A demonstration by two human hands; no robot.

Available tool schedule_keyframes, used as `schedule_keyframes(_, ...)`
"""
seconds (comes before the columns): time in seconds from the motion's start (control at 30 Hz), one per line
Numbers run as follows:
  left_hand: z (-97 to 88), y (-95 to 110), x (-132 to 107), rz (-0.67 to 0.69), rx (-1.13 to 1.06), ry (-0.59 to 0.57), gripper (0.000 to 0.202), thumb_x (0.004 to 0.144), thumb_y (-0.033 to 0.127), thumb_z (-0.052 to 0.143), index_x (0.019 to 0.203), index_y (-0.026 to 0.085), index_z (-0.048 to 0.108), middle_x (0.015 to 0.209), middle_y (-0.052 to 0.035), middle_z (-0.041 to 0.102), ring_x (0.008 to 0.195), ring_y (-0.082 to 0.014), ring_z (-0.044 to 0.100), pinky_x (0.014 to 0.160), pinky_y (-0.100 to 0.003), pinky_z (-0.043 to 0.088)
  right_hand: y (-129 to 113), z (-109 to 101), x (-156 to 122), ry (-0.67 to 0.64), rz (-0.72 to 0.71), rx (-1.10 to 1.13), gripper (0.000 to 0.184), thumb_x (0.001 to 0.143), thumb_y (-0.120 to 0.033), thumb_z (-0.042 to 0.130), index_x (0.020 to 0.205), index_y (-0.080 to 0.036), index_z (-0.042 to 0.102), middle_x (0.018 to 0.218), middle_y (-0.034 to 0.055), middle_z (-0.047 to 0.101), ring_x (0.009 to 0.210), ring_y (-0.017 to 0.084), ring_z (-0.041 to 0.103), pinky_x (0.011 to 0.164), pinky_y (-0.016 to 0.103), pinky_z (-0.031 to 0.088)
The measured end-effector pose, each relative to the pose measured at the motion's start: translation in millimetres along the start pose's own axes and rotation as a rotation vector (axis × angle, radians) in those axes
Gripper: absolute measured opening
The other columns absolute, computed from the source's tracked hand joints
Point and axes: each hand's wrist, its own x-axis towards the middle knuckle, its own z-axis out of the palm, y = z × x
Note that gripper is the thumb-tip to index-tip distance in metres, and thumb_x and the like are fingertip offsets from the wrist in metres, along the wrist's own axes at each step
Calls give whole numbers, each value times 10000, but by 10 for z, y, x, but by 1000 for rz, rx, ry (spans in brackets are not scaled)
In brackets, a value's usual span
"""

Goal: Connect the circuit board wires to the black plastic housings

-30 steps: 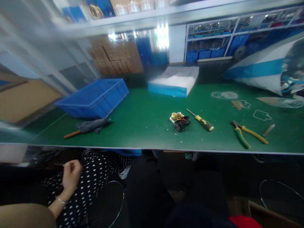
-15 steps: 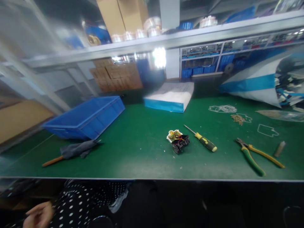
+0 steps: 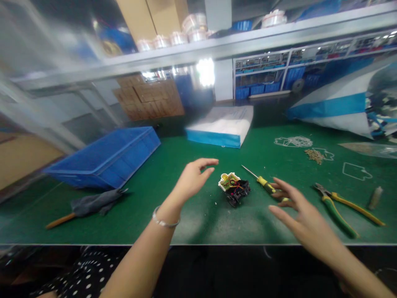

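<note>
A small black device with an opened yellow-and-white shell and coloured wires [image 3: 235,188] lies on the green table. My left hand [image 3: 197,176] hovers just left of it, thumb and fingers apart, with nothing between them. On the other side, my right hand [image 3: 293,207] is held over the table with fingers spread and nothing in them. Its fingers partly cover the handle of a yellow-and-black screwdriver [image 3: 262,181]; I cannot tell whether they touch it. Pliers with green and yellow handles [image 3: 336,207] lie to the right of that hand.
A blue bin [image 3: 105,155] and an umbrella with a wooden handle [image 3: 93,203] are at the left. Behind the device lies a white-and-blue sack [image 3: 220,126]. White thin gaskets [image 3: 293,142], small brass-coloured screws [image 3: 314,156] and a large open sack [image 3: 335,105] occupy the right.
Both my hands have come into view over the table, on either side of the device. The view has shifted slightly. The device and tools stay in place on the table.
</note>
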Motion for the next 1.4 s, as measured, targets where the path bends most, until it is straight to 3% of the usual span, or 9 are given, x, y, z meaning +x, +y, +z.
schedule_keyframes(0.07,419,-115,172,31,-83,-232,308,859,133,474,1113,203,634,1150,-39,645,1088,-171,581,1000,-359,460,91,402,88,-29,23,23,819,805,-534,604,1460,-224,224,1426,124,392,1202,264,488,970,435,467)
schedule_keyframes(0.17,911,-334,242,183,-65,-400,513,767,54,517,1254,213,545,1314,-49,547,1242,-199,466,1096,-377,357,190,948,302,18,80,22,1008,688,-587,683,1463,-165,196,1467,166,322,1317,315,363,1083,489,334)
schedule_keyframes(0.3,1090,-446,193,244,-3,-385,424,793,103,537,1190,249,567,1238,-33,591,1169,-191,510,1088,-406,329,141,1219,540,60,151,74,1029,603,-543,748,1415,-171,238,1307,157,493,1180,304,506,1001,468,417)
schedule_keyframes(0.5,857,-350,-20,199,191,-215,123,846,245,564,952,247,626,877,-9,667,899,-192,573,1025,-452,312,92,897,484,104,-89,-94,806,594,-275,721,1308,-196,354,1234,113,514,1136,283,514,1006,459,413)
schedule_keyframes(0.73,564,-101,-252,197,105,-234,269,770,165,602,1029,216,546,663,45,609,750,-162,561,965,-372,347,38,458,378,84,-398,-558,772,632,-82,594,1360,-213,372,1363,77,435,1301,276,338,1148,474,216)
schedule_keyframes(0.93,382,0,-358,221,128,-367,128,836,357,591,812,251,659,668,27,629,749,-156,567,1017,-438,269,-53,377,338,-63,-378,-455,824,591,-108,612,1369,-222,367,1362,70,433,1284,270,353,1132,459,252)
schedule_keyframes(1.13,506,-2,-434,228,110,-495,220,927,290,458,1004,299,664,944,13,706,898,-170,611,986,-438,287,133,313,387,-395,-302,-207,857,587,-217,683,1387,-207,374,1387,103,410,1302,271,362,1111,432,288)
schedule_keyframes(1.33,705,67,-423,144,70,-511,274,930,255,401,973,230,670,956,-22,700,879,-178,624,875,-347,395,240,30,293,-364,-196,-217,851,718,-396,684,1458,-279,281,1513,81,269,1384,275,255,1132,468,229)
schedule_keyframes(1.4,723,80,-416,121,22,-519,254,916,277,432,1015,247,664,1013,-11,693,908,-177,623,853,-319,410,387,-167,189,-253,-127,-282,805,762,-505,637,1453,-288,286,1515,75,269,1378,266,270,1123,454,253)
